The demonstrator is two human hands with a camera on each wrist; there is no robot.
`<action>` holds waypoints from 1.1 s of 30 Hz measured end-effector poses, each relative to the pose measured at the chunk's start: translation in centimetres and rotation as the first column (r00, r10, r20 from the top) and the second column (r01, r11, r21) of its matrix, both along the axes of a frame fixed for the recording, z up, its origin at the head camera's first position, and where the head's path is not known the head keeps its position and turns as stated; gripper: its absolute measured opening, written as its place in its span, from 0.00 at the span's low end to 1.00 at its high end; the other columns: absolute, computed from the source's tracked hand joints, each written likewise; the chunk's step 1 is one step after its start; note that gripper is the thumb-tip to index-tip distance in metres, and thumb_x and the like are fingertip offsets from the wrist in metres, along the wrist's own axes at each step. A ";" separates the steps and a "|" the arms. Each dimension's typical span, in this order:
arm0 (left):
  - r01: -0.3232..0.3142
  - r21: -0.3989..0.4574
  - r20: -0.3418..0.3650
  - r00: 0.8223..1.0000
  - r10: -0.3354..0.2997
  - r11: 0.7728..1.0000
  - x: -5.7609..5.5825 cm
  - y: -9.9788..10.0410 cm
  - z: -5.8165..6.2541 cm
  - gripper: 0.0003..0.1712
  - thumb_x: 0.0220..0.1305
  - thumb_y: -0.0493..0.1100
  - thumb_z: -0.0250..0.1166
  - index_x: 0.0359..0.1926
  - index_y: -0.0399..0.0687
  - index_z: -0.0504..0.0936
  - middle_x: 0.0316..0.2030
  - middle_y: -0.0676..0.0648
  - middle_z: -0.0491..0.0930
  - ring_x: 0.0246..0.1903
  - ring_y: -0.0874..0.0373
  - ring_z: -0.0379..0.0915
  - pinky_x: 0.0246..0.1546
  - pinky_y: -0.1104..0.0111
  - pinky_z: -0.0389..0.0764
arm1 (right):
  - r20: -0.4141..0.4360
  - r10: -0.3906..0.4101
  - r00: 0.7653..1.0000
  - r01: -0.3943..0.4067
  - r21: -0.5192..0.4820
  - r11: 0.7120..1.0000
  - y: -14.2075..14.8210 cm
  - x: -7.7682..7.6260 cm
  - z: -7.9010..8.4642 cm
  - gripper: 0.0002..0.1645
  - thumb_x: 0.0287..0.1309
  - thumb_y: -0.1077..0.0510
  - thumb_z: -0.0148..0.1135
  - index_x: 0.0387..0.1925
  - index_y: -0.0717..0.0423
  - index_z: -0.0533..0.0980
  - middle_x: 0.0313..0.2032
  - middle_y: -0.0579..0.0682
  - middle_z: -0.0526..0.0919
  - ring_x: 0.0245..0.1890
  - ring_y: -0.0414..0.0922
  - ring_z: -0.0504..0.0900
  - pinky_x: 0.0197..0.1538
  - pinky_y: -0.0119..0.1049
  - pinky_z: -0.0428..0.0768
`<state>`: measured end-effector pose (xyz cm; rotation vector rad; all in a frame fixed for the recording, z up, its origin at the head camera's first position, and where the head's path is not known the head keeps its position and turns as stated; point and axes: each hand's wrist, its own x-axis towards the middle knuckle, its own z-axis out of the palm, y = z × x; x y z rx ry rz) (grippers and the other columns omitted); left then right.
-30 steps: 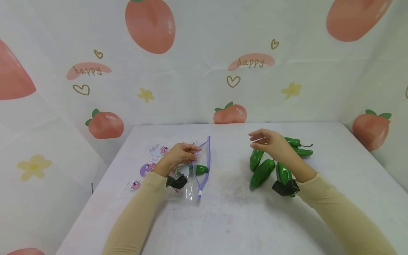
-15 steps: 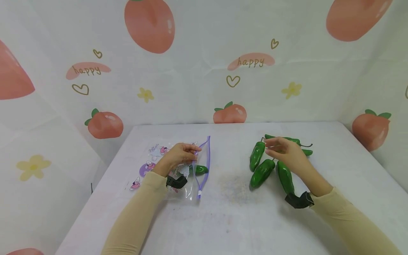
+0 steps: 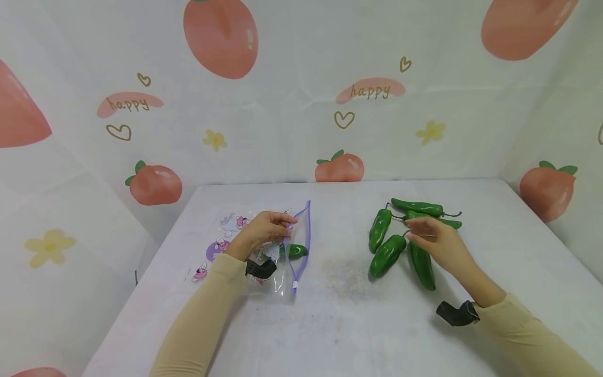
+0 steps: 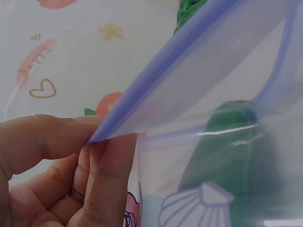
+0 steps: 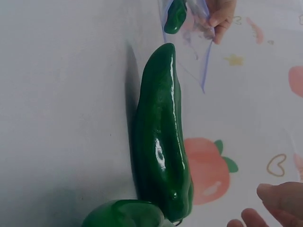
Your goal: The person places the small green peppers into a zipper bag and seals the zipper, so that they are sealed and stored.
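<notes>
Between thumb and fingers, my left hand (image 3: 266,230) pinches the purple zip edge of a clear printed zip bag (image 3: 279,285). Close up in the left wrist view, the bag's purple edge (image 4: 156,71) is lifted and its mouth gapes. A green pepper (image 3: 297,251) lies inside the bag, its tip toward the mouth. My right hand (image 3: 438,241) is over a group of green peppers, fingers loosely bent, holding nothing visible. Nearest it are a pepper (image 3: 422,267) below and another pepper (image 3: 388,256) to its left. In the right wrist view a glossy pepper (image 5: 161,132) lies large.
Two peppers lie toward the back: a long pepper (image 3: 416,207) and a partly hidden pepper (image 3: 449,223). One more pepper (image 3: 379,230) lies at the group's left. The white table (image 3: 339,324) meets a printed backdrop (image 3: 282,115) behind.
My right hand has moved right and toward me over the peppers, uncovering more of them. The left hand and the bag have stayed in place.
</notes>
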<state>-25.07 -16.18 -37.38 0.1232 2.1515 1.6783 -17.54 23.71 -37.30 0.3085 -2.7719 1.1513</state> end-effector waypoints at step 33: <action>-0.004 0.006 0.011 1.000 0.004 1.000 -0.1 -0.2 -0.3 0.24 0.59 0.27 0.62 0.58 0.27 0.74 0.34 0.50 0.73 0.33 0.60 0.72 0.36 0.75 0.79 | 0.222 -0.058 0.973 0.036 0.100 0.994 1.9 0.5 -1.9 0.33 0.62 0.53 0.62 0.64 0.64 0.66 0.61 0.71 0.68 0.59 0.70 0.71 0.52 0.60 0.76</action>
